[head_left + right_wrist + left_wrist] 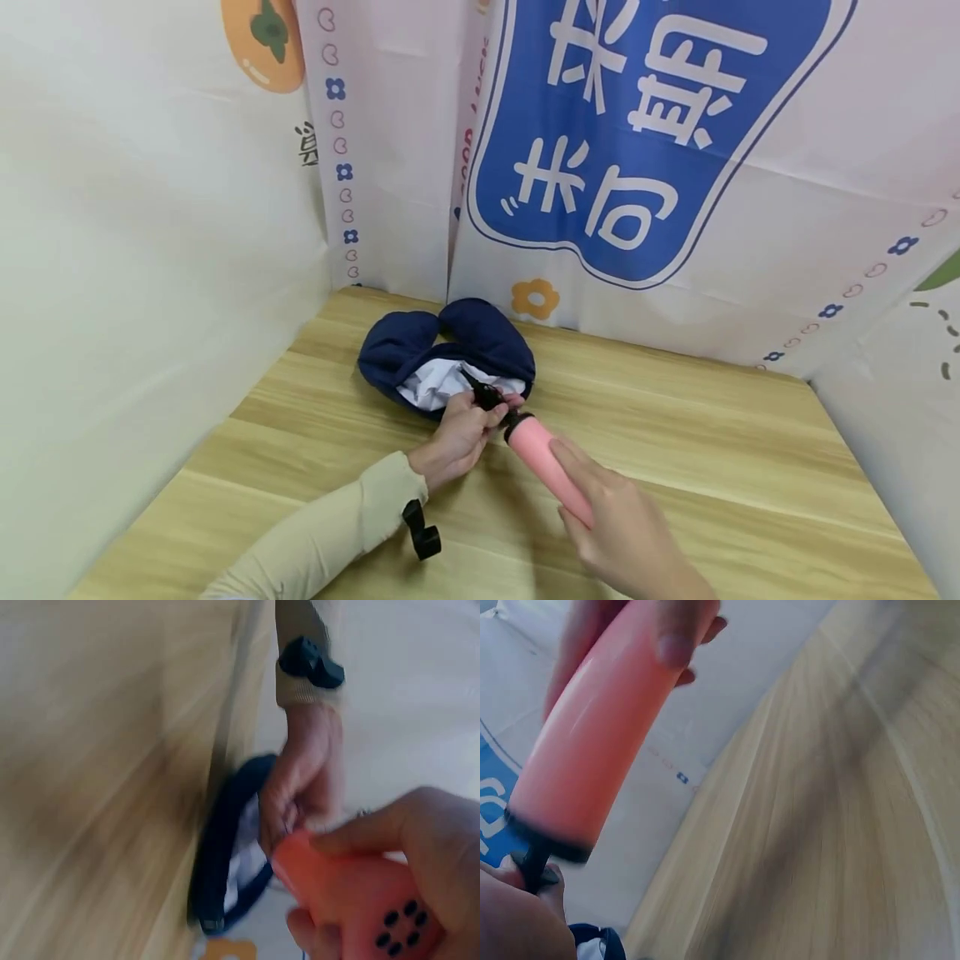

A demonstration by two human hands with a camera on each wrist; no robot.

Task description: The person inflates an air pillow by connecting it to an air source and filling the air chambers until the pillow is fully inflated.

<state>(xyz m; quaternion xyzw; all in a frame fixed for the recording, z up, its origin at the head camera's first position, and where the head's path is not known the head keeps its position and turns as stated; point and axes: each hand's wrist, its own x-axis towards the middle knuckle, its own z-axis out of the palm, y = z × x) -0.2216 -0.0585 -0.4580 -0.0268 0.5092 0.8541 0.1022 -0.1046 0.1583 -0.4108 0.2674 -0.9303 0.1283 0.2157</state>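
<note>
A hand pump with a pink barrel and a black tapered tip slants over the table. My left hand grips its black front part beside a navy U-shaped neck pillow. The pillow's cover gapes open, showing a white inner lining; the black tip points over this lining, and whether it is fitted into anything cannot be seen. My right hand is wrapped around the pink barrel. In the left wrist view a short black rod shows between the barrel and my left hand. Round dark holes mark the pump's rear end.
The wood-grain table runs beneath both hands. A printed white cloth hangs along its back edge, and a pale wall stands at the left. A black wrist mount sticks out from my left sleeve.
</note>
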